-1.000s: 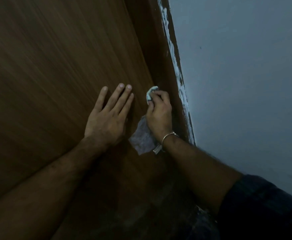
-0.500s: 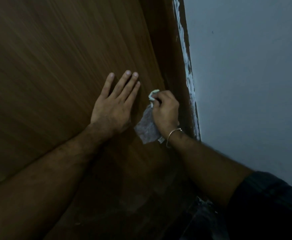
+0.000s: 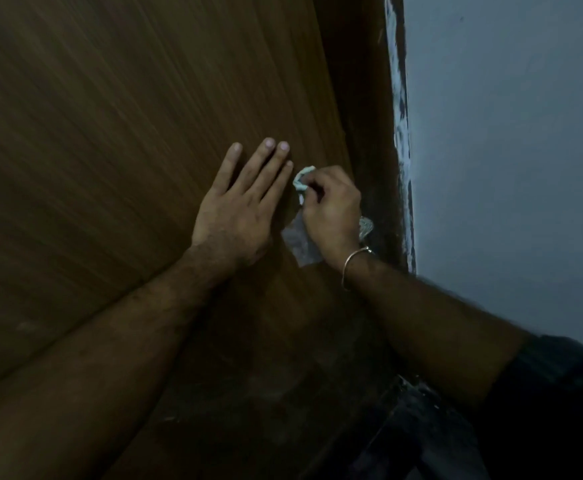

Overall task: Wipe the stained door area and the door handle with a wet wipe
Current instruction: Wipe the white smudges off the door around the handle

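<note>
In a dim corner where a brown wooden door (image 3: 144,133) meets a grey wall (image 3: 508,150), the left hand (image 3: 238,216) lies flat and empty on the panel; the right hand (image 3: 331,216) is clenched around a crumpled wet wipe (image 3: 300,181), pressed near the door's edge. The door-wiping step appears under way; no handle is in view, so the next move likely calls for locating it.

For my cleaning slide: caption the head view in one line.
Left hand braced flat on the wooden door while the right hand rubs a crumpled wet wipe near the door's edge.
</note>
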Motion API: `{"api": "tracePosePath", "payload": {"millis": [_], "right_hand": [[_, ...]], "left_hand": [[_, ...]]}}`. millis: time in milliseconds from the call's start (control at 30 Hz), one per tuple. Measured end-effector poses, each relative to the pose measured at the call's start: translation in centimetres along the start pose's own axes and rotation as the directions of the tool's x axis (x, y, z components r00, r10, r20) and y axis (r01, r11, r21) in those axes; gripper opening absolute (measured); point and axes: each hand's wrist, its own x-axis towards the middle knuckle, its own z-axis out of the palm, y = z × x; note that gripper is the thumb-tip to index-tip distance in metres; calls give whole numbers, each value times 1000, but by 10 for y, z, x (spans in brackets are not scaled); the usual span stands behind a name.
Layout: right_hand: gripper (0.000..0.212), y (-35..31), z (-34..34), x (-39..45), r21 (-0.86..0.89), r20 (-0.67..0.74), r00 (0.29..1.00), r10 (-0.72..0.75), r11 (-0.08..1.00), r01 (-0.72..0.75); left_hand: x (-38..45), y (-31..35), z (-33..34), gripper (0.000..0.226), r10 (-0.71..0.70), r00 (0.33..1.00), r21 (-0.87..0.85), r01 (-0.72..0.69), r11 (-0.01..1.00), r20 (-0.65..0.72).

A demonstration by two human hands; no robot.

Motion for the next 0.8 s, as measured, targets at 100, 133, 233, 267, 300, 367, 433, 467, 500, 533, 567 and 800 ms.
{"api": "tracePosePath", "payload": {"millis": [100,133,233,267,300,367,433,467,500,533,567,800], "right_hand": [[17,-2,10,-35,-30,152,977,-149,987,155],[17,3,9,-42,-18,163,975,-150,988,155],[18,9,8,-20,26,12,999,47,999,-47],[18,7,9,-15,35,-11,998,56,998,-55],[18,4,10,-16,34,5,1000,14,999,-14],[17,4,12,-35,0,118,988,-100,995,100],[16,11,8,-53,-1,191,976,-100,995,102],[16,12,8,-52,0,169,983,-70,997,71],[16,11,11,-46,6,122,991,-47,999,47],[16,8,14,-39,22,79,996,-52,999,50],[16,2,17,-36,37,55,996,-74,997,72],[18,25,3,-68,-35,244,968,61,998,-54]], "left_hand": [[-6,2,2,79,-11,1000,-20,11,1000,-12],[-8,2,3,78,-14,1000,-29,13,999,-13],[-14,3,6,81,-7,1000,-50,6,999,-14],[-15,3,6,81,-8,1000,-61,7,998,-13],[-16,5,8,81,-12,1000,-69,11,998,-12],[-18,6,9,81,-19,1000,-65,19,998,-2],[-22,7,10,82,-24,1000,-60,24,998,3],[-23,7,11,83,-26,1000,-61,26,998,0],[-23,7,12,84,-26,1000,-61,26,998,1],[-22,7,12,84,-23,1000,-59,23,998,5],[-22,8,12,85,-23,1000,-55,23,998,8],[-23,8,8,89,-33,999,-86,35,996,18]]}}
